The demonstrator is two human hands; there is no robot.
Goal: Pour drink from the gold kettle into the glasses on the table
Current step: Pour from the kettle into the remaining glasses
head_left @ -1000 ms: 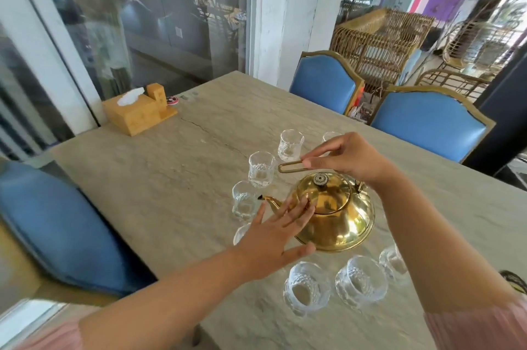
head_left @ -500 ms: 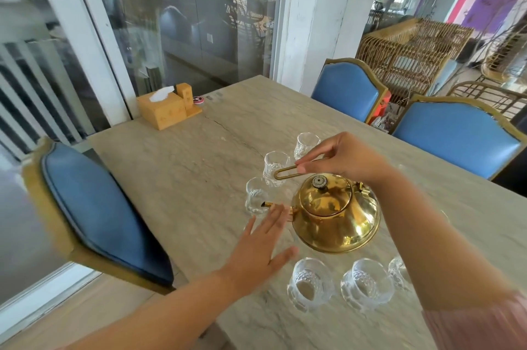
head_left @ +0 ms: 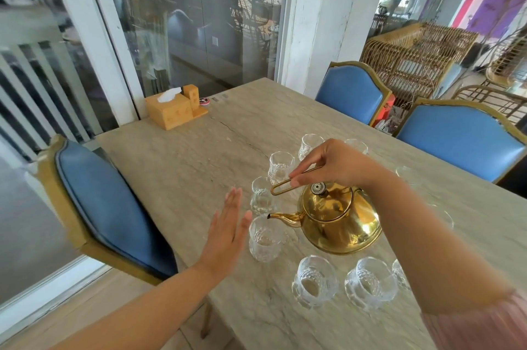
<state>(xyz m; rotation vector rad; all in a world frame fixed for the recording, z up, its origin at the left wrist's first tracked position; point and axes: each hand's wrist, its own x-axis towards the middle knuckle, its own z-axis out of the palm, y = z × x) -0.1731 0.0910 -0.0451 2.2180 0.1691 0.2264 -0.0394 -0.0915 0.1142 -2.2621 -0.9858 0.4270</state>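
now the flat, open left hand (head_left: pixel 228 232) has left the gold kettle (head_left: pixel 339 218), whose handle the right hand (head_left: pixel 328 163) pinches.

A pale stone-look table (head_left: pixel 182 167) carries everything. At its far left corner stands a wooden tissue box (head_left: pixel 171 111), with a small round red thing (head_left: pixel 204 101) just beside it. Near the middle, clear glasses (head_left: pixel 315 281) stand in a loose ring around a gold kettle (head_left: pixel 339 221). Whether the kettle's base touches the table cannot be told.
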